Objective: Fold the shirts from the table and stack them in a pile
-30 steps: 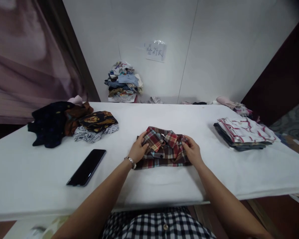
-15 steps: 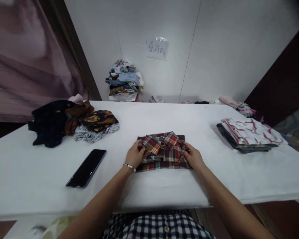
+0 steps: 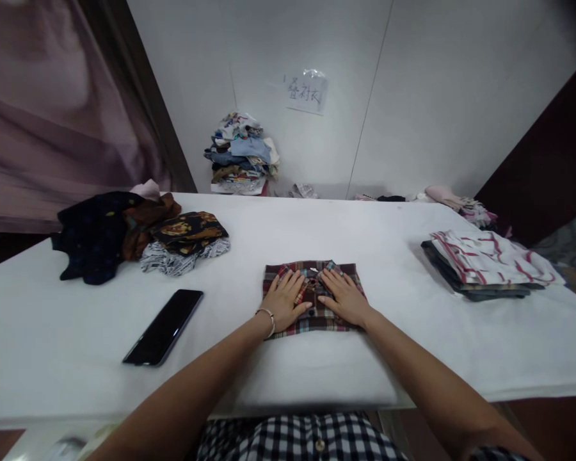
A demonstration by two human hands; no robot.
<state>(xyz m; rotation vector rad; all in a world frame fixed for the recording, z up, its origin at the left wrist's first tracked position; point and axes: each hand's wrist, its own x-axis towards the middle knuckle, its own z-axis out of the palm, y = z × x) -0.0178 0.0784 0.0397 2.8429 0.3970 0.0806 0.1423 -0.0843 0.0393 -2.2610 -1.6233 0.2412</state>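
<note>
A plaid shirt in brown, red and blue lies folded in a flat rectangle on the white table, its collar at the far side. My left hand rests flat over the left half of the collar, fingers stretched out, a bracelet on the wrist. Over the right half, my right hand also lies flat with its fingers extended. Both palms press on the shirt and partly cover the collar. A dark button shows between the hands.
Left of the shirt lies a black phone. Crumpled clothes are heaped at the far left. A folded stack topped by a white and red shirt is on the right. More clothes are piled beyond the table's back edge, by the wall.
Both hands have left the shirt's side edges and moved inward onto the collar area. Their fingers have gone from gripping the edges to lying flat on top.
</note>
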